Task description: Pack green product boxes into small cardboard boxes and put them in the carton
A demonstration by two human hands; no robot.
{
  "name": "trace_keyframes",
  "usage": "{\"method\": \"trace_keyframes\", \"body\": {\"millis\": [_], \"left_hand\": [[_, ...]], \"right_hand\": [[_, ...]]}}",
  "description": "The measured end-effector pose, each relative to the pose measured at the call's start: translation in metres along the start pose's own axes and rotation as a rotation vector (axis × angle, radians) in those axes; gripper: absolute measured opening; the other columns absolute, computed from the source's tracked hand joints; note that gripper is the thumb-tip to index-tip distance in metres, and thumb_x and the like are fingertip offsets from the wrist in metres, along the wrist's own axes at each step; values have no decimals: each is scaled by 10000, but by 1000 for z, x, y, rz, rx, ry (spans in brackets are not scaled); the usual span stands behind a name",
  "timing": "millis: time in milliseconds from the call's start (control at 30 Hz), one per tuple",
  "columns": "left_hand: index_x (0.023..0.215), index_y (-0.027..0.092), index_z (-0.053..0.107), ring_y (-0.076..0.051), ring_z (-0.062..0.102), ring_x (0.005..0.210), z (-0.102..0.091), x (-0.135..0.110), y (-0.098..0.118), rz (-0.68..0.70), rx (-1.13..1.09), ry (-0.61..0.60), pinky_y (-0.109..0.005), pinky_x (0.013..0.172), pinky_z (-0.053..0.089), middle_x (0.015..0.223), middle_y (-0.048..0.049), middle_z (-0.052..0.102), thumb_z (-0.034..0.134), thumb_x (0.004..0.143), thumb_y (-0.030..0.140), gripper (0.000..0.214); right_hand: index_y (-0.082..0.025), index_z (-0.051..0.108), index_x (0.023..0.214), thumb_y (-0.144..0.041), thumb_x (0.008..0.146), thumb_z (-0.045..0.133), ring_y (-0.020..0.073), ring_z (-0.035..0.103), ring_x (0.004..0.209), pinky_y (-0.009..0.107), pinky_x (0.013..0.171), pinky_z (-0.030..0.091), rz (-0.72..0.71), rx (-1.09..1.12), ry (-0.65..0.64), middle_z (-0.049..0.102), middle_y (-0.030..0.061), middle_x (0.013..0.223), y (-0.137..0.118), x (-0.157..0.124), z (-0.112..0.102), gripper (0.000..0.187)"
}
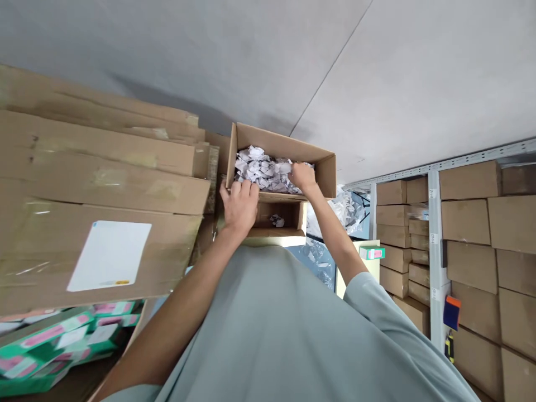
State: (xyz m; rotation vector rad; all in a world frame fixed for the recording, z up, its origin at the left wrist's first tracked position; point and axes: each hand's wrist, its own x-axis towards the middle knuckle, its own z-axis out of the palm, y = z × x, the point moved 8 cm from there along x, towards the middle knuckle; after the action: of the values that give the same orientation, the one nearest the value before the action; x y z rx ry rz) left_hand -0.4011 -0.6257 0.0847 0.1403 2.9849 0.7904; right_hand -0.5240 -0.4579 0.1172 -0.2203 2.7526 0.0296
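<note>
Open carton (285,146): directly in front of the person, near the wall, top uncovered; the principal object of the view.
Crumpled paper (259,167): inside the open carton, spread along most of its length and lying below the far rim.
Left hand (240,207): at the carton's near-left corner, fingers bent over the near rim and apparently gripping it.
Right hand (302,176): inside the carton toward its right end, fingers curled against the paper; whether a piece is held cannot be told, the fingertips being hidden.
Done, as judged: the carton already contains a broad layer of paper, with no bare floor visible.
Left, as judged: handling of the paper appears unfinished, the right hand being among it; the carton is neither covered nor taped. Anything beneath the paper is hidden.
Lower box (262,215): just on the person's side of the carton, open, with a small paper scrap (277,220) inside.
Surroundings: taped cardboard (154,190) at left; shelved boxes (464,220) at right.
</note>
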Motion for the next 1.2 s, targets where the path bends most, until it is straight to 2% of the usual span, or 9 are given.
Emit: {"method": "trace_keyframes", "body": {"millis": [67, 233, 333, 467, 667, 767, 867, 1033, 1200], "left_hand": [[1236, 184, 705, -414, 605, 1347, 0, 0, -1, -6, -29, 2, -736, 1351, 272, 1342, -210, 728, 526, 1006, 102, 303], [1240, 191, 709, -413, 605, 1368, 2, -1, -3, -17, -74, 6, -735, 1352, 269, 1345, -197, 727, 530, 1011, 96, 306], [1255, 186, 706, -419, 600, 1378, 3, -2, -4, -25, -84, -1, -749, 1338, 273, 1355, -202, 723, 522, 1006, 88, 324], [1255, 173, 702, -437, 593, 1374, 4, -3, -4, -28, -56, -24, -763, 1308, 296, 1352, -221, 721, 523, 1011, 112, 309], [1240, 178, 685, -437, 582, 1370, 2, -3, -3, -26, -11, -46, -745, 1298, 316, 1351, -223, 718, 549, 1026, 165, 254], [1233, 183, 690, -444, 587, 1365, 3, -2, -3, -30, -7, -58, -749, 1300, 308, 1353, -229, 719, 556, 1030, 176, 243], [1228, 181, 700, -454, 597, 1349, 3, -2, -3, -41, 3, -63, -749, 1284, 330, 1347, -242, 721, 541, 1034, 169, 251], [1226, 189, 696, -447, 601, 1336, 3, -2, -3, -33, 47, -63, -731, 1280, 354, 1336, -230, 727, 567, 1032, 181, 233], [1237, 192, 692, -443, 598, 1350, 4, -4, -4, -37, 67, -87, -715, 1284, 364, 1352, -227, 722, 575, 1038, 191, 232]], "right_hand": [[-102, 752, 1415, -339, 1173, 594, 295, 762, 1233, 422, 1089, 604, 19, 20, 49, 776, 239, 1384, 8, -21, -8, 374], [-171, 798, 1343, -371, 1177, 524, 257, 802, 1016, 359, 1000, 622, 8, 321, 243, 826, 148, 1232, 24, -112, -14, 377], [-191, 811, 1323, -333, 1135, 601, 207, 787, 894, 305, 911, 622, -47, 486, 121, 833, 93, 1170, 13, -156, 14, 316], [-225, 824, 1312, -251, 1109, 658, 205, 801, 986, 282, 935, 602, -38, 413, -89, 826, 69, 1173, -12, -173, 58, 263], [-260, 716, 1551, -281, 1149, 631, 286, 787, 1251, 352, 1027, 620, 25, 246, -229, 789, 122, 1412, -33, -160, 77, 411], [-267, 706, 1564, -305, 1164, 609, 283, 785, 1272, 361, 1059, 617, -14, 307, -184, 808, 98, 1410, -36, -153, 57, 413], [-276, 735, 1510, -313, 1190, 543, 269, 780, 1280, 363, 1106, 599, -15, 337, -34, 817, 83, 1399, -30, -136, 21, 375], [-233, 715, 1507, -276, 1175, 532, 311, 768, 1292, 438, 1136, 599, 33, 238, 51, 792, 125, 1420, -19, -78, -12, 382], [-163, 679, 1523, -307, 1079, 720, 373, 750, 1361, 498, 1154, 611, -45, 100, -144, 768, 209, 1470, -50, 0, 19, 468]]}}
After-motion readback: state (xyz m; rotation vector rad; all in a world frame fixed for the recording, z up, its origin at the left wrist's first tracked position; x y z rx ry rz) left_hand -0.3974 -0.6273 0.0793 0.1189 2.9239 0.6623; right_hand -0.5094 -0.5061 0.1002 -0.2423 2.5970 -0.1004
